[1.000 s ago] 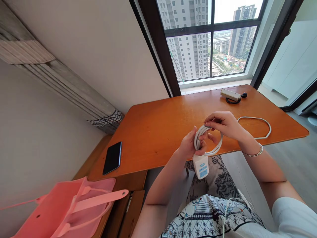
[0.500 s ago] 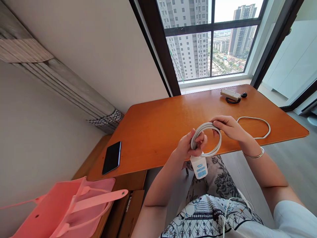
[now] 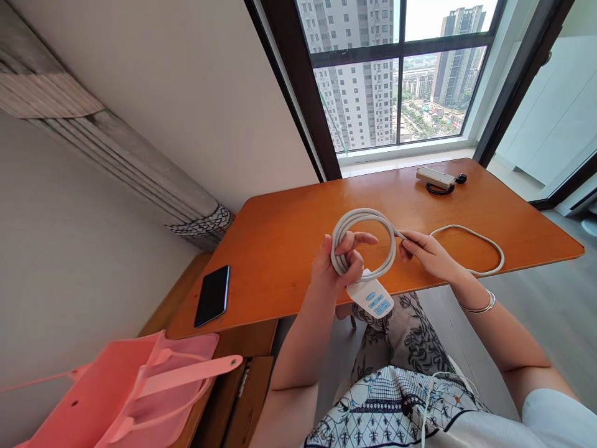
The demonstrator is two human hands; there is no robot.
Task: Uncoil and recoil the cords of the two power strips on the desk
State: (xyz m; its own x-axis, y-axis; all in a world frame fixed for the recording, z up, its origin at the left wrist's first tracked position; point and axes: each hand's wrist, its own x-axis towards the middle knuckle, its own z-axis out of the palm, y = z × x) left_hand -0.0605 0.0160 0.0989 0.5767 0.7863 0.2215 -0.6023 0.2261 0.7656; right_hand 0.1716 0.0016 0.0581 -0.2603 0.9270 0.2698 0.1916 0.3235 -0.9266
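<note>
My left hand (image 3: pixel 338 264) is closed around the left side of a white cable (image 3: pixel 390 252) wound into several loops, one finger reaching through the ring. Below that hand hangs a white power strip (image 3: pixel 372 297) with blue labels, tilted, near the table's front edge. Between thumb and fingers, my right hand (image 3: pixel 426 254) pinches the strand that leaves the coil on its right side. Past the right hand the loose rest of the cable curves over the tabletop.
The orange-brown table (image 3: pixel 280 249) stands by a window. At its back right lies a beige adapter box (image 3: pixel 436 178) with a black cord and plug. A black phone (image 3: pixel 212 296) rests at the left edge, near a pink bag (image 3: pixel 116 386).
The coil in my left hand has moved left and slightly up, and the power strip has tilted. My right hand has come off the ring and slid down along the strand.
</note>
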